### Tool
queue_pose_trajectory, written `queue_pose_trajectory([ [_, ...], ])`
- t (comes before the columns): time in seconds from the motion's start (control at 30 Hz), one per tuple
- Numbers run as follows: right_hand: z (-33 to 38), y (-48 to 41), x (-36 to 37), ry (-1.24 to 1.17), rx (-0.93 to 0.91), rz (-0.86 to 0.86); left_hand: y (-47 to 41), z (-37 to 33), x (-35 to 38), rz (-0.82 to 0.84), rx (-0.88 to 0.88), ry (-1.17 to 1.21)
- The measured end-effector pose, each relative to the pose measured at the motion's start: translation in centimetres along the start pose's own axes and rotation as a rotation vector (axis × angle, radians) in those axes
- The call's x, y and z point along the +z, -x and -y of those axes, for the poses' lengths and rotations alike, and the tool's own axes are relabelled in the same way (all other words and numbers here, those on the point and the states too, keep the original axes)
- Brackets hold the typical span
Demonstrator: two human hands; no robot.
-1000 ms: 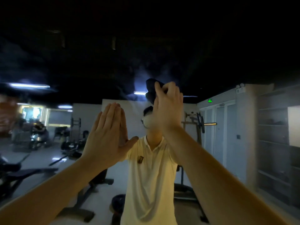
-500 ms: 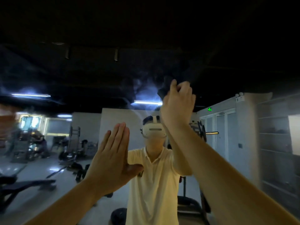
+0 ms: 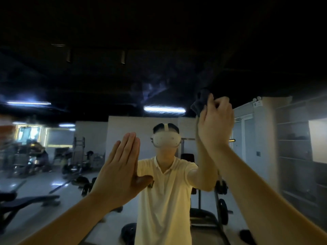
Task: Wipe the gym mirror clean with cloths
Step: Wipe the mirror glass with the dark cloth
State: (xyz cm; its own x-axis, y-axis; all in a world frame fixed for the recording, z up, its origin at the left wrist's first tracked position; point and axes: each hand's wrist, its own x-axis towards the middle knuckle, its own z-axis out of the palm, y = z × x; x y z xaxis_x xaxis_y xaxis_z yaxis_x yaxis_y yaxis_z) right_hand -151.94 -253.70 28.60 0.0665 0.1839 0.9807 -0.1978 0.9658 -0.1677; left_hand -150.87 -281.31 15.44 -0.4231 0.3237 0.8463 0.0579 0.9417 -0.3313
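One dark cloth [image 3: 199, 103], judged soft and light, sits bunched in the gripping right hand [image 3: 215, 124] against the mirror [image 3: 154, 89]; left hand [image 3: 120, 174] flat, fingers straight.

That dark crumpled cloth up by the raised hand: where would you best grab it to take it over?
Pinch the bunched corner of the dark crumpled cloth that sticks out above and left of the right hand, coming from the upper left. The rest is hidden under that hand's curled fingers.
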Motion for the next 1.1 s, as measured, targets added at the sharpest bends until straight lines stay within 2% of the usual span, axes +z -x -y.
queue_pose_trajectory([
  [0.07, 3.2, 1.3, -0.4, -0.068, 0.103, 0.057, -0.1, 0.1, 0.3, -0.016, 0.002, -0.008],
  [0.1, 5.4, 2.5, -0.7, -0.118, 0.050, 0.092, -0.2, 0.1, 0.2, -0.018, 0.003, -0.014],
  [0.17, 8.7, 5.5, -1.1, -0.309, -0.183, 0.217, -0.1, -0.2, -0.2, -0.002, 0.001, -0.026],
  [0.2, 9.5, 7.4, -1.3, -0.356, -0.302, 0.363, -0.1, -0.5, -0.5, 0.006, -0.007, -0.027],
  [0.27, 8.3, 9.2, -0.4, -0.240, -0.574, 0.378, 0.1, -1.2, -1.2, -0.042, -0.064, 0.022],
  [0.3, 6.8, 8.7, -0.3, -0.232, -0.592, 0.378, 0.0, -1.7, -1.6, -0.102, -0.106, 0.086],
  [0.4, 1.3, 5.7, -2.3, -0.230, -0.346, 0.324, -1.1, -4.1, -2.8, -0.249, -0.098, 0.210],
  [0.5, -5.9, 3.3, -3.5, -0.150, 0.027, 0.226, -3.0, -7.7, -2.9, -0.231, 0.002, 0.224],
  [0.57, -7.6, 3.6, -3.7, -0.116, 0.097, 0.173, -4.2, -10.0, -2.7, -0.186, 0.032, 0.230],
  [0.63, -7.0, 5.6, -3.9, -0.165, 0.105, 0.248, -5.1, -11.9, -2.4, -0.190, 0.039, 0.233],
  [0.7, -6.3, 8.2, -4.5, -0.273, -0.094, 0.360, -5.8, -13.4, -2.4, -0.219, -0.008, 0.304],
  [0.8, -8.7, 12.4, -5.4, -0.283, -0.605, 0.563, -6.5, -15.0, -2.3, -0.241, -0.080, 0.391],
  [0.87, -11.3, 12.4, -5.9, -0.228, -0.768, 0.612, -6.8, -15.3, -1.5, -0.188, -0.056, 0.306],
  [0.9, -12.2, 11.3, -6.3, -0.207, -0.748, 0.592, -6.9, -15.4, -1.3, -0.138, -0.031, 0.238],
  [0.97, -12.8, 7.7, -6.2, -0.227, -0.554, 0.472, -7.1, -15.6, -1.0, -0.085, -0.011, 0.160],
  [1.07, -12.4, 2.7, -5.9, -0.154, -0.221, 0.365, -7.0, -16.7, -1.7, -0.133, -0.048, 0.156],
  [1.1, -12.2, 2.4, -5.3, -0.127, -0.191, 0.319, -7.0, -16.9, -2.0, -0.153, -0.065, 0.170],
])
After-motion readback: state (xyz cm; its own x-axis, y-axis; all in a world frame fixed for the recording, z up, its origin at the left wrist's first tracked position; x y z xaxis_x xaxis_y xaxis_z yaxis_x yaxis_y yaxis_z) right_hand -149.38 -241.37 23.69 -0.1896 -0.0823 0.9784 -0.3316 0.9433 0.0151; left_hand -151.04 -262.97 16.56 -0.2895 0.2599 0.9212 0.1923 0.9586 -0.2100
